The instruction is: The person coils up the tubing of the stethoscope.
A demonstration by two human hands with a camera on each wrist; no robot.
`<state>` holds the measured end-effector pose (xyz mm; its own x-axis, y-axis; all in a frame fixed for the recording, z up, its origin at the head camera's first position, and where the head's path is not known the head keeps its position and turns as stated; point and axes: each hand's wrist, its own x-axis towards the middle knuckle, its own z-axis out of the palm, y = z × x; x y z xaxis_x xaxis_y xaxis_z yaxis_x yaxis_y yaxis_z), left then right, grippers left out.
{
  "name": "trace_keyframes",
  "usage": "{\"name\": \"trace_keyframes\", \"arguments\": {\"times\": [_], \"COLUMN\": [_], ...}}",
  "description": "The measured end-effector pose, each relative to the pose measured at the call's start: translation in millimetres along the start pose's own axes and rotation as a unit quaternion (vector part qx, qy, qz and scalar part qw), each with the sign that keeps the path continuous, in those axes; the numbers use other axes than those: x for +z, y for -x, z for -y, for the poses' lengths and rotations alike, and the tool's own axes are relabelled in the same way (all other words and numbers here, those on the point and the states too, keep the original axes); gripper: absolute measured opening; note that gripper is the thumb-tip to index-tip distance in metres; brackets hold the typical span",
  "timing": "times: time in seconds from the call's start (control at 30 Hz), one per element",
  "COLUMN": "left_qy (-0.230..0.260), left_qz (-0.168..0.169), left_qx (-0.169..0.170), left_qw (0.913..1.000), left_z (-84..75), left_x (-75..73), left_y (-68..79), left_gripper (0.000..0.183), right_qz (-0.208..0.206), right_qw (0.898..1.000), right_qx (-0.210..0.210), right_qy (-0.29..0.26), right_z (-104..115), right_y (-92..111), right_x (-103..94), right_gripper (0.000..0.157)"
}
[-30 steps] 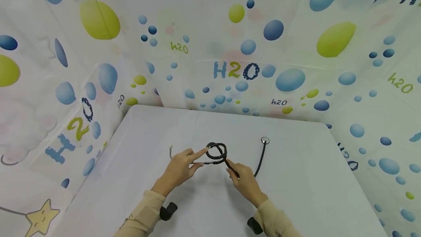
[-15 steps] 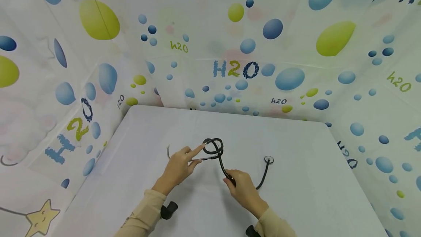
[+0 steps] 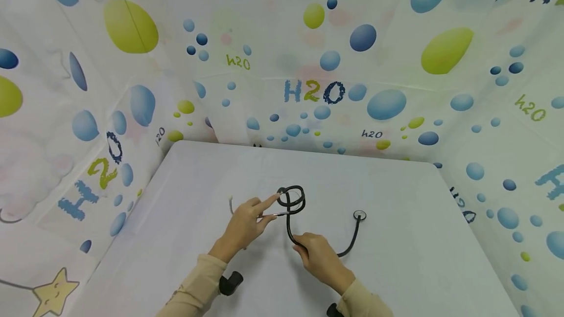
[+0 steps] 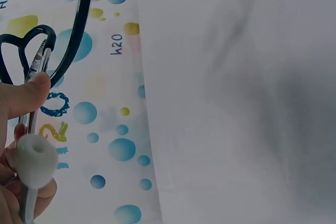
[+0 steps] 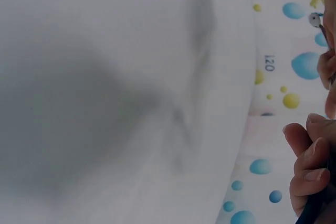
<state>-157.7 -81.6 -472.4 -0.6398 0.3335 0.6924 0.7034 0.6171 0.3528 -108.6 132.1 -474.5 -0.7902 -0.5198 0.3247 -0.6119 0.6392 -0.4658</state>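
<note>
A stethoscope with black tubing (image 3: pixel 288 224) is held up over the white table by both hands. My left hand (image 3: pixel 242 221) pinches its metal ear tubes, index finger extended to the coiled part of the tubing. The white ear tip (image 4: pixel 37 161) shows large in the left wrist view, below the thumb (image 4: pixel 29 95). Lower and to the right, my right hand (image 3: pixel 319 256) grips the tubing, which runs down from the coil into its fingers. Beyond that hand the tube curves up to the round chest piece (image 3: pixel 359 216). The palm hides the gripped stretch.
The white table (image 3: pixel 396 194) spreads around both hands. Behind and beside it hang white sheets (image 3: pixel 264 28) printed with blue and green drops. Dark camera mounts (image 3: pixel 231 283) sit at the wrists.
My right hand has moved down and a little left, drawing out a longer stretch of tubing below the coil. The chest piece has dropped lower. My left hand has stayed nearly in place.
</note>
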Motion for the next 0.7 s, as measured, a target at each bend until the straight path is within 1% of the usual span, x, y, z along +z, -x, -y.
{"name": "trace_keyframes", "arguments": {"times": [0.1, 0.23, 0.3, 0.37, 0.47, 0.57, 0.63, 0.7], "left_qy": [-0.016, -0.041, -0.049, -0.056, -0.062, -0.072, -0.077, -0.081], "left_qz": [0.004, 0.002, 0.001, 0.001, 0.006, 0.017, 0.024, 0.03], "left_qx": [0.009, 0.018, 0.026, 0.034, 0.04, 0.041, 0.044, 0.052], "left_qw": [0.9998, 0.999, 0.9985, 0.9979, 0.9973, 0.9964, 0.9957, 0.9948], "left_z": [0.4, 1.9, 2.1, 1.7, -0.4, -2.6, -4.6, -6.3], "left_x": [0.0, -2.2, -3.1, -3.5, -3.7, -3.3, -2.7, -1.5], "left_y": [-0.5, -0.5, -1.7, -3.9, -5.8, -4.9, -3.4, -1.8], "left_gripper": [0.053, 0.052, 0.051, 0.051, 0.051, 0.05, 0.049, 0.049], "right_qz": [-0.008, -0.027, -0.025, -0.018, -0.014, -0.03, -0.042, -0.045], "right_qw": [1.0, 0.999, 0.999, 0.999, 0.998, 0.993, 0.99, 0.987], "right_qx": [-0.01, -0.014, -0.015, -0.022, -0.044, -0.072, -0.092, -0.115], "right_qy": [0.002, 0.01, 0.012, 0.026, 0.053, 0.084, 0.094, 0.099], "right_z": [2.3, 5.8, 7.1, 7.8, 8.6, 7.6, 5.8, 3.4], "right_y": [0.2, -1.0, -2.9, -5.4, -10.9, -17.5, -22.8, -28.2], "right_x": [-2.5, -12.9, -19.3, -25.4, -35.2, -45.6, -52.4, -58.3], "right_gripper": [0.017, 0.017, 0.019, 0.022, 0.022, 0.018, 0.016, 0.016]}}
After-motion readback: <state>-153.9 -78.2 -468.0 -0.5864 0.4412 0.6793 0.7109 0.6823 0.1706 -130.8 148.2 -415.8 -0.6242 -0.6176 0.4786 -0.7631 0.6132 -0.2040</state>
